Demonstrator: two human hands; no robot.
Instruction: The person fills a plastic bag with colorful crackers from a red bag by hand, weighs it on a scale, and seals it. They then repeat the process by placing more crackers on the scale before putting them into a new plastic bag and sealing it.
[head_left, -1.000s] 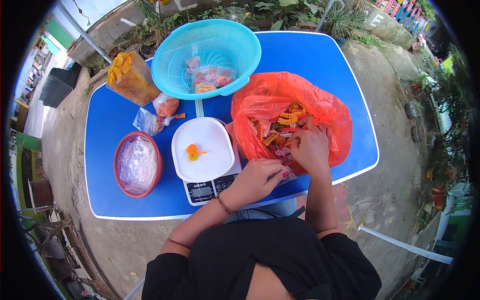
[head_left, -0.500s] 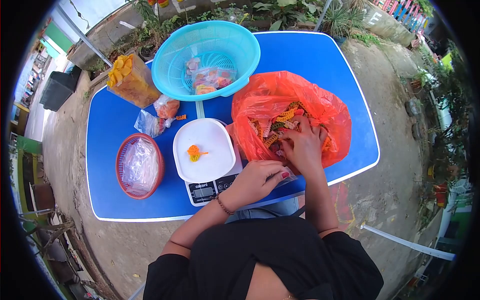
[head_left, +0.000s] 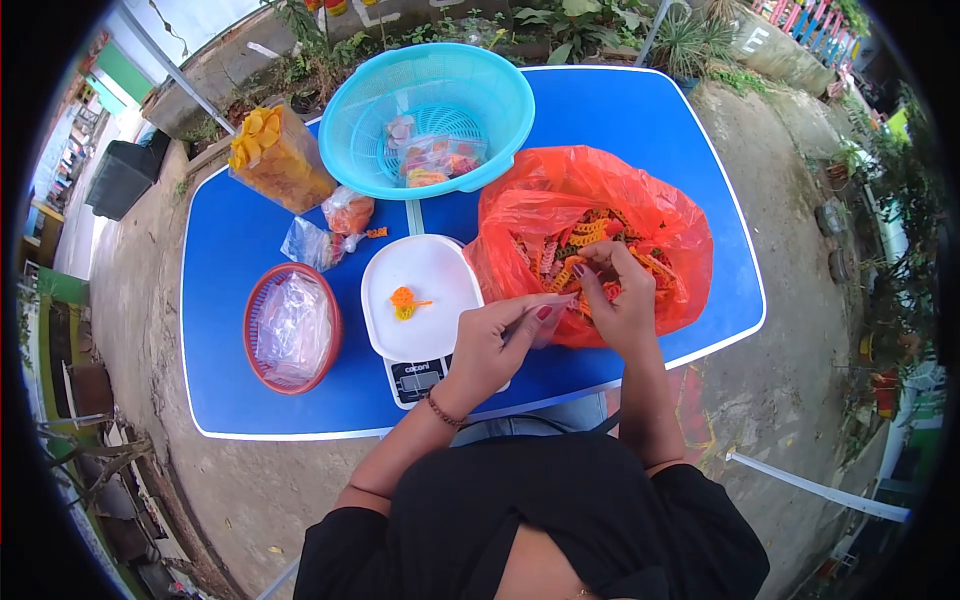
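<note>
My left hand [head_left: 488, 345] pinches a small clear plastic bag [head_left: 556, 300] between thumb and fingers, beside the scale. My right hand [head_left: 628, 305] is curled over the mouth of a big red plastic bag [head_left: 540, 185], its thumb and fingers drawn together; what they hold is too small to make out. Inside the red bag lie many curly, ridged crackers [head_left: 655, 262] in orange, green, pink and red. On the white kitchen scale [head_left: 425, 260], left of my left hand, rest a few orange and yellow pieces [head_left: 405, 303].
A turquoise basket [head_left: 345, 130] with filled packets stands at the back. Left of it are a tall container of yellow chips [head_left: 285, 165] and small knotted bags [head_left: 348, 210]. A red-brown basket [head_left: 252, 345] holds clear plastic bags [head_left: 292, 325]. All stand on a blue table [head_left: 215, 270].
My right hand has lifted from among the crackers and drawn back with its fingers closing. My left hand has risen slightly, bringing the small clear bag up beside the red bag.
</note>
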